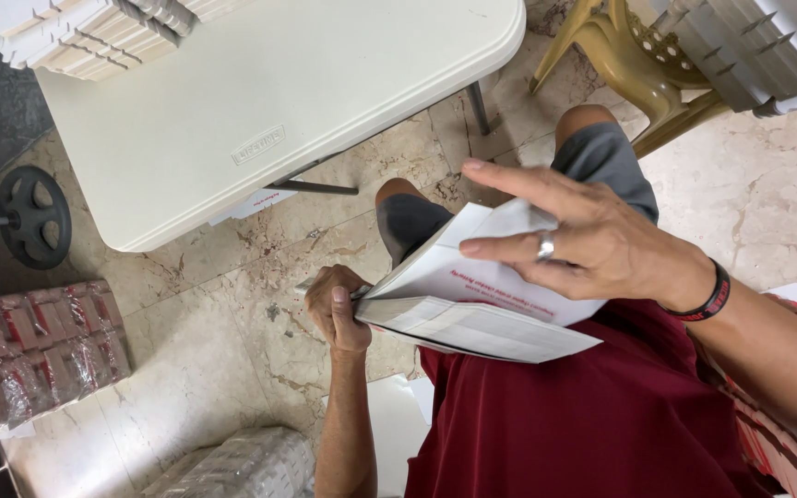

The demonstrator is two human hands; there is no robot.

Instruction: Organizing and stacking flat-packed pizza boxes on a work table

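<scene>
Your left hand (339, 309) pinches the white flat carton (472, 304) at its edge, below the counter (260, 101); your right hand (592, 240) rests open-fingered on it.

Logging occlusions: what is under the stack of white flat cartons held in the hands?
Under the stack of white flat cartons show a red shirt, grey shorts and marble floor. The lap directly beneath is covered.

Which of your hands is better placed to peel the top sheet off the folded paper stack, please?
Probably the right hand: its spread fingers rest on the lifted top sheet, while the left hand is clamped on the edge of the paper stack.
</scene>
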